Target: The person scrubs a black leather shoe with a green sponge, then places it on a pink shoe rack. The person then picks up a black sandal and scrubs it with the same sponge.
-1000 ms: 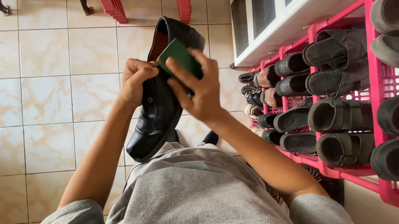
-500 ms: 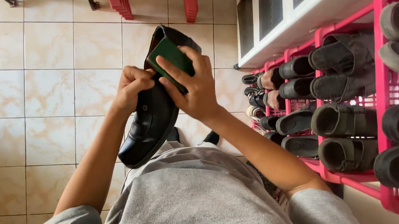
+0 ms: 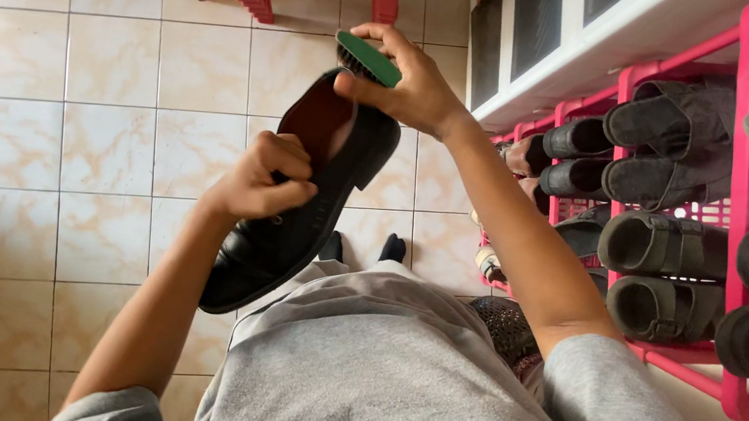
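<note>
A black leather shoe (image 3: 301, 193) (toe toward the person) sits gripped in the left hand (image 3: 266, 180), fingers curled around its side. The right hand (image 3: 413, 85), arm outstretched, pinches a green-backed brush (image 3: 366, 58) against the heel.

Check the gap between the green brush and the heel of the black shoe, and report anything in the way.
Nothing visible stands between them. The right hand holds the green brush directly at the heel end of the black shoe, which the left hand grips mid-length.

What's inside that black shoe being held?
The black leather shoe shows a reddish-brown lining at its opening, with nothing visibly inside; the toe end is hidden, partly behind the left hand.
</note>
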